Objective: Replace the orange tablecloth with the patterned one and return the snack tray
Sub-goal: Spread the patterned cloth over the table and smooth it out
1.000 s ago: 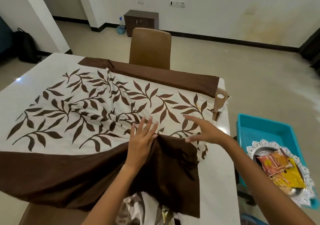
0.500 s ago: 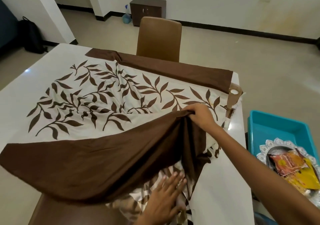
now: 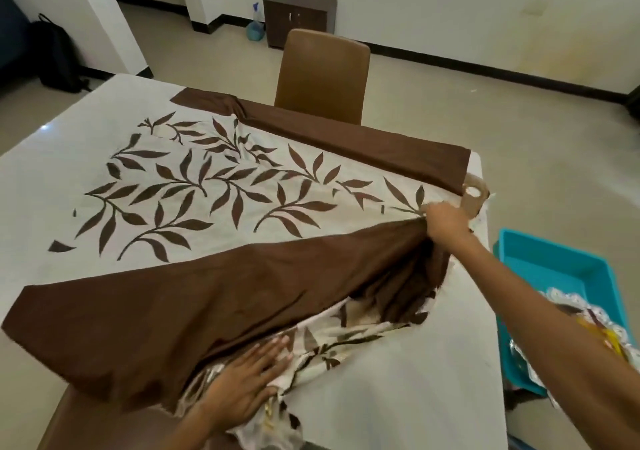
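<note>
White table (image 3: 398, 390) fills mid-frame, where the right hand (image 3: 446, 222) pinches the patterned tablecloth (image 3: 214, 276) (half spread) rightward to unfold it, while the flat, straight-fingered left hand (image 3: 242, 384) anchors bunched cloth at bottom centre.

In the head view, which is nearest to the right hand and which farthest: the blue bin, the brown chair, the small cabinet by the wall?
From the right hand:
1. Blue bin, just to its right, beside the table.
2. Brown chair, beyond the table's far edge.
3. Small cabinet, against the back wall.
</note>
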`<state>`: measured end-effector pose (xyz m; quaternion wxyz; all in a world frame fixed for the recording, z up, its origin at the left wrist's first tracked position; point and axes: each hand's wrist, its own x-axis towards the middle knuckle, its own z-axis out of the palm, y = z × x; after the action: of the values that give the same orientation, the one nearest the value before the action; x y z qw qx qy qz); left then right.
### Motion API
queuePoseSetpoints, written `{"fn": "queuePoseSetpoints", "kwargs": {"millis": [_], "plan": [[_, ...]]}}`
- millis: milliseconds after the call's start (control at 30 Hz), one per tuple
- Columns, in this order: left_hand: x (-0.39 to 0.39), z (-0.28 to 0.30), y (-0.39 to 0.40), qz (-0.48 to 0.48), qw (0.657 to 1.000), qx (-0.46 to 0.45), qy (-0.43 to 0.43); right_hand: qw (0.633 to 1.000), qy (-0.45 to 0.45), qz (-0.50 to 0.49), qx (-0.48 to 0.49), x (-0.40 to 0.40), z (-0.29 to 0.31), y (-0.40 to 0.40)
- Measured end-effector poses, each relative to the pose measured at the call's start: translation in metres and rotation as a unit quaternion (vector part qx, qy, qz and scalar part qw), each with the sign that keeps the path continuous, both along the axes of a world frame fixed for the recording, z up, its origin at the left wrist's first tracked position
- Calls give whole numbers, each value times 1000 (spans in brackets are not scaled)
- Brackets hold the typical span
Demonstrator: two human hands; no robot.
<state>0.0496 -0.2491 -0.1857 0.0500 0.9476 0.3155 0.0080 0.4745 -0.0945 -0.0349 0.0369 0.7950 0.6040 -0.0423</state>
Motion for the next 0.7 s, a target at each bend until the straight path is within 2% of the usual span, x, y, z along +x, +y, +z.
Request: {"fn": "queuePoseSetpoints", "kwargs": {"millis": [100,167,200,267,300,400,467,700], "plan": [[-6,12,8,13,999,37,8,989,78,129,-4,-58,-29,-12],[23,21,-7,144,988,-19,-58,970,95,222,-11,-106,-52,-19],[44,23,-16,226,967,-51,-103,963,85,254,-24,-125,-65,-21],[88,26,-25,334,920,-130,-156,955,61,286,-50,-151,-89,-23],[105,27,-25,363,906,-158,-153,953,53,291,-58,-157,-100,-22],[121,19,-17,422,884,-168,-113,953,25,292,-76,-164,-128,-15],[112,6,-12,420,890,-132,-116,957,24,279,-71,-163,-139,-10],[34,-5,42,257,950,-154,-90,984,43,172,-28,-143,-140,34]]}}
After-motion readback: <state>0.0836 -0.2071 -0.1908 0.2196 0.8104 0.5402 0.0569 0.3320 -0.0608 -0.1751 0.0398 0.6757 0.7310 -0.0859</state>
